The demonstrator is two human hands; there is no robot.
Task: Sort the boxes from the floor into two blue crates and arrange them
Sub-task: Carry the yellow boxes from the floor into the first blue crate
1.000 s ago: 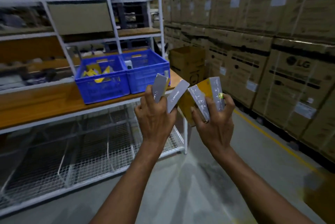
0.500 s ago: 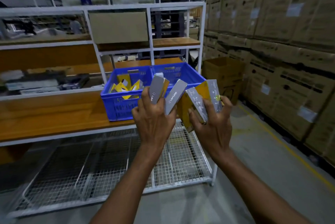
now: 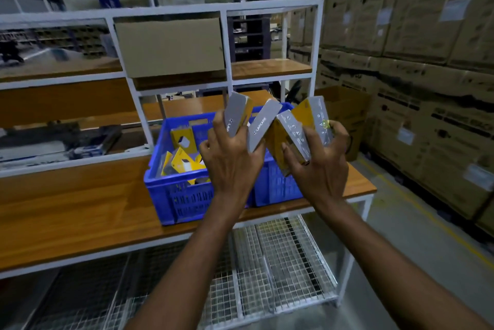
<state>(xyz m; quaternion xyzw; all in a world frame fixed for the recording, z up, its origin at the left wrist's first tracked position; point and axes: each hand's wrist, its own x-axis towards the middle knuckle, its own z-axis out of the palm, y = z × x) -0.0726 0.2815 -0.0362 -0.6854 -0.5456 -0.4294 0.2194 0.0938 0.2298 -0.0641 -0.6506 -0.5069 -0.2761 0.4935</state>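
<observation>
My left hand [image 3: 232, 166] grips two slim grey-and-yellow boxes [image 3: 260, 126], fanned upward. Two more grey-and-yellow boxes [image 3: 299, 129] are clasped in my right hand [image 3: 320, 166]. Both hands hover just in front of two blue crates side by side on the wooden bench. The left crate [image 3: 173, 190] holds several yellow boxes [image 3: 184, 164] lying loosely. The right crate [image 3: 278, 188] is mostly hidden behind my hands, so its contents cannot be seen.
The wooden bench [image 3: 80, 222] belongs to a white metal rack with a wire mesh shelf [image 3: 267, 262] below and a brown carton [image 3: 171, 46] above. Large stacked cartons [image 3: 414, 75] line the right side. An open brown box [image 3: 344, 115] stands on the floor behind.
The view has come closer to the bench and turned left, so the crates now sit directly behind my hands. Both hands keep the same grip on their boxes.
</observation>
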